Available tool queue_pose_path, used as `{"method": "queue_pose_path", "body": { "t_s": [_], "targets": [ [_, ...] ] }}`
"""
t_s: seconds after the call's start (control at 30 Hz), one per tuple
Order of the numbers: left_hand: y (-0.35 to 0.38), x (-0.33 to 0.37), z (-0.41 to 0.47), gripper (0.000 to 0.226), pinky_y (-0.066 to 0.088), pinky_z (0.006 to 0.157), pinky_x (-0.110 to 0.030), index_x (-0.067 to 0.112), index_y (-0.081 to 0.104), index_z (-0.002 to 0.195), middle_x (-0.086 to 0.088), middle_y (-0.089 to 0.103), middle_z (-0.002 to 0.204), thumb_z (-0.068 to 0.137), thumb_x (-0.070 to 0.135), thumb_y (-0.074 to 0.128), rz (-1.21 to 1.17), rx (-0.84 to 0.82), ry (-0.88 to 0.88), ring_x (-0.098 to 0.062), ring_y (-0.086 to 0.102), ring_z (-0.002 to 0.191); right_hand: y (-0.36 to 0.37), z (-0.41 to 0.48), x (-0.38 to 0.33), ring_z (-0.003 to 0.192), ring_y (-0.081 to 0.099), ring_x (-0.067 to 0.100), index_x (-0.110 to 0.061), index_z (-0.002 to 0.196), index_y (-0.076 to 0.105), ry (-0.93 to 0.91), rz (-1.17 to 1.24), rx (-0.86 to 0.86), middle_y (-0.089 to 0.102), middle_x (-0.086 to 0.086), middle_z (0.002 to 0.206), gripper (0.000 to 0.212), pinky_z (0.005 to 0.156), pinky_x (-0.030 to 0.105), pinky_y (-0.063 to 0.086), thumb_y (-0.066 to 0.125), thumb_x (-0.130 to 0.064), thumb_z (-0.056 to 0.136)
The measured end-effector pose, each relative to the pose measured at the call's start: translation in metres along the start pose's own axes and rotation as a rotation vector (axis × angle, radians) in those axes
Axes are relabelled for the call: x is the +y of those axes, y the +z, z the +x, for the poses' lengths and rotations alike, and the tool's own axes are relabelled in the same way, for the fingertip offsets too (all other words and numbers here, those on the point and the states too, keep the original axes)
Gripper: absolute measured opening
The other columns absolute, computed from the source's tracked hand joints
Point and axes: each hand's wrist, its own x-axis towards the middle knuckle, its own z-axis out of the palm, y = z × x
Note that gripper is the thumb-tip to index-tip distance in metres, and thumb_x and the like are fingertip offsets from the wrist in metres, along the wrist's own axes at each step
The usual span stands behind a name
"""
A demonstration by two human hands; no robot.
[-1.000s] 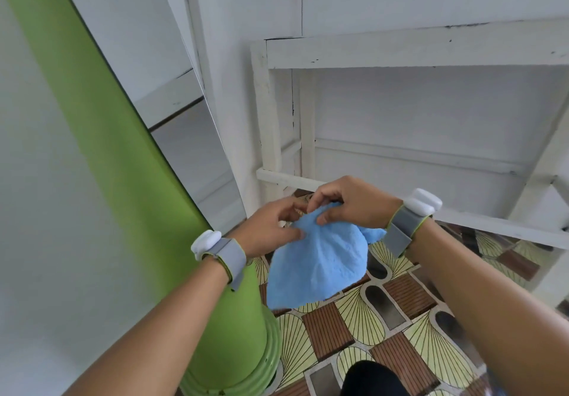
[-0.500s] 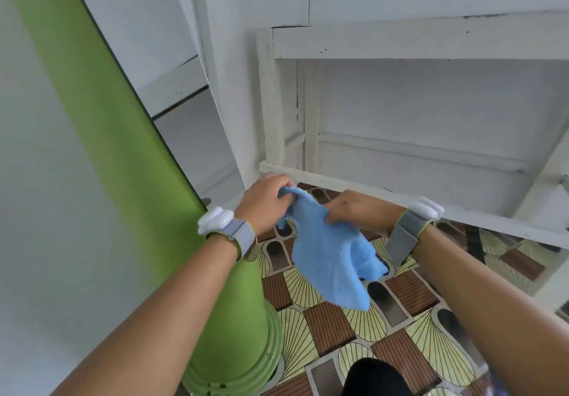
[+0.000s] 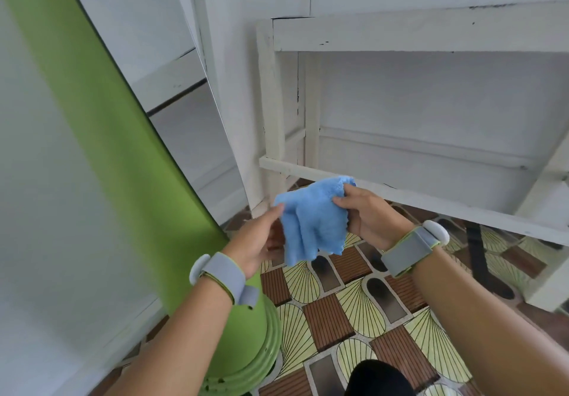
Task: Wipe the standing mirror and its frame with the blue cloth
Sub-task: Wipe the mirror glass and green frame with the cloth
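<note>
Standing mirror (image 3: 55, 180) fills the left side, leaning away up and left; its glass shows only pale wall and the floor edge. Green frame (image 3: 101, 137) runs as a wide band along the mirror's right edge down to a ribbed green base (image 3: 258, 343) on the patterned floor (image 3: 354, 312). White wooden bench (image 3: 400, 29) stands against the wall behind, its lower rail just past the hands.

Blue cloth (image 3: 311, 223) is in the air, over the floor between the mirror base and the bench's left leg, not touching mirror or frame. It hangs bunched and creased, lower edge loose.

Left hand (image 3: 258, 241) pinches the cloth's left edge, thumb and fingers closed on it. Right hand (image 3: 366, 214) grips the upper right corner, fingers (image 3: 341, 201) curled round the fabric. Grey wristbands on both wrists.

Step in hand, as I judge it: arranging the cloth, spreading or refolding it into a wiping pad. No wiping contact yet.

Next move likely calls for: gather the cloth flat into one hand, swing left, press it onto the glass or green frame. The frame is nearest to the left hand. Loose hanging corners should be tucked first so a flat pad meets the surface.
</note>
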Motion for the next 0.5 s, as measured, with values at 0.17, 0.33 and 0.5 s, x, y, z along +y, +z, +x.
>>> {"method": "queue_pose_path", "body": {
  "t_s": [0.17,0.33,0.5],
  "targets": [
    [0.003,0.019,0.003,0.016,0.053,0.081,-0.043,0.024,0.077,0.086,-0.002,0.077,0.092,0.076,0.034,0.070,0.041,0.175,0.238,-0.027,0.067,0.091,-0.011,-0.004,-0.002,0.102,0.065,0.036,0.013,0.122,0.061,0.009,-0.017,0.077,0.068,0.027,0.109,0.028,0.085,0.042,0.053,0.047,0.001,0.100],
    [0.008,0.018,0.002,0.021,0.049,0.079,-0.039,0.019,0.078,0.085,-0.003,0.074,0.088,0.077,0.039,0.078,0.043,0.113,0.172,-0.024,0.064,0.087,-0.015,-0.010,-0.004,0.096,0.069,0.034,0.016,0.117,0.060,-0.006,-0.122,0.099,0.068,0.029,0.107,0.024,0.081,0.041,0.058,0.054,0.003,0.098],
    [0.004,0.022,0.006,0.012,0.052,0.071,-0.032,0.019,0.070,0.082,-0.005,0.071,0.083,0.087,0.010,0.075,-0.097,0.209,0.260,-0.024,0.064,0.080,-0.022,-0.009,-0.002,0.105,0.070,0.034,0.009,0.116,0.066,0.000,-0.190,0.131,0.071,0.022,0.108,0.023,0.095,0.047,0.058,0.063,0.005,0.093]
  ]
}}
